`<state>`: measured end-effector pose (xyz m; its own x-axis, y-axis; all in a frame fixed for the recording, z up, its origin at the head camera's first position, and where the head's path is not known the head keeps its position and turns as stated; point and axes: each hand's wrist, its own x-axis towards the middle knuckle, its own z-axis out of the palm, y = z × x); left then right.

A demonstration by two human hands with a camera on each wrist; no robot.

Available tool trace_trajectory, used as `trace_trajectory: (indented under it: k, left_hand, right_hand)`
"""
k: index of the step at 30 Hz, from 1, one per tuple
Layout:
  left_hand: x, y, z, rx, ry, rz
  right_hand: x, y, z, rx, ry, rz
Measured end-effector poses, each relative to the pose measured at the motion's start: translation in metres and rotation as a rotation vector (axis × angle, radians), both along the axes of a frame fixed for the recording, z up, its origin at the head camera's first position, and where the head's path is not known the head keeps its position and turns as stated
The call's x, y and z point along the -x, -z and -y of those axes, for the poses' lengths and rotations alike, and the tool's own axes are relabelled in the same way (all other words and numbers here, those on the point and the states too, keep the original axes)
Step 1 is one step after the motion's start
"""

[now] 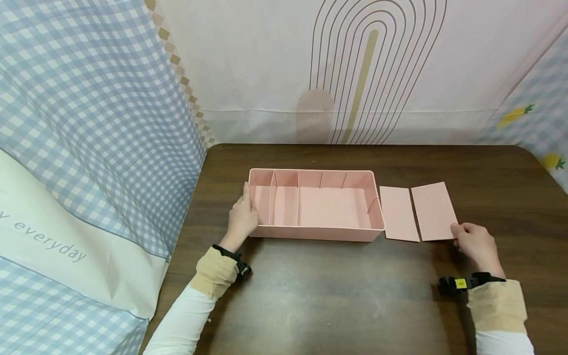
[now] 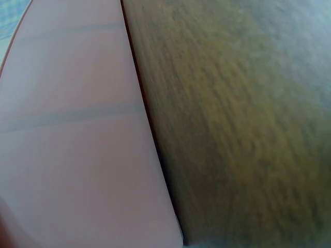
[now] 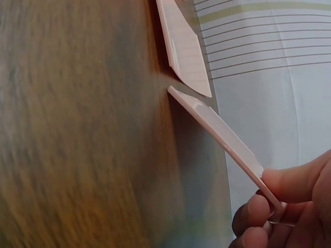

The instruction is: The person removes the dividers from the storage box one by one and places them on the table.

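Observation:
A long pink organizer box point(image 1: 310, 233) sits on the table, with upright dividers point(image 1: 291, 202) in its left part. My left hand point(image 1: 242, 217) rests against the box's left end, a straight finger along the wall. The left wrist view shows the box's side wall point(image 2: 77, 170) close up; most of the left hand is hidden there. Right of the box are two flat pink panels like loose dividers. My right hand point(image 1: 479, 242) pinches the farther panel point(image 1: 433, 212) by its near right corner, tilted with that side raised. The other panel point(image 1: 399, 214) is beside the box.
The dark wooden table point(image 1: 328, 296) runs up to a patterned cloth point(image 1: 257, 74) at the back. A blue checked cloth point(image 1: 102, 98) hangs along the left side. Each wrist wears a black strap with a camera.

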<state>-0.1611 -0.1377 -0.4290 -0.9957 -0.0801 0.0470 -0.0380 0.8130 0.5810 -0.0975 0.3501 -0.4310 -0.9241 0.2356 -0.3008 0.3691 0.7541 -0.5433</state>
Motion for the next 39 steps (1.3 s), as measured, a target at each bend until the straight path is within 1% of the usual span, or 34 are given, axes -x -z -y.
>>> trace_trajectory:
  k: [4, 9, 13, 20, 29, 35, 39]
  left_hand:
    - [-0.001, 0.0, 0.0, 0.007, 0.005, -0.01]
    - [-0.001, -0.001, 0.0, 0.001, 0.003, -0.005]
    - [-0.002, -0.001, 0.0, 0.007, 0.004, -0.008]
    - [-0.001, 0.0, 0.0, 0.014, 0.009, -0.022]
    - [-0.002, -0.001, 0.0, 0.015, 0.008, -0.037]
    - [-0.002, -0.001, 0.0, 0.013, 0.006, -0.034]
    - [-0.002, -0.002, 0.0, 0.011, 0.005, -0.037]
  right_hand:
    - [0.001, 0.001, -0.003, 0.002, -0.014, 0.027]
    - [0.002, 0.002, -0.008, 0.004, -0.029, 0.076]
    - [0.003, 0.001, -0.01, -0.002, -0.038, 0.097]
    - [0.004, 0.001, -0.011, -0.03, -0.029, 0.127]
    - [0.003, 0.002, -0.01, -0.083, -0.034, 0.121]
    - [0.003, 0.004, -0.011, -0.118, -0.048, 0.111]
    - [0.004, 0.005, -0.011, -0.132, -0.047, 0.119]
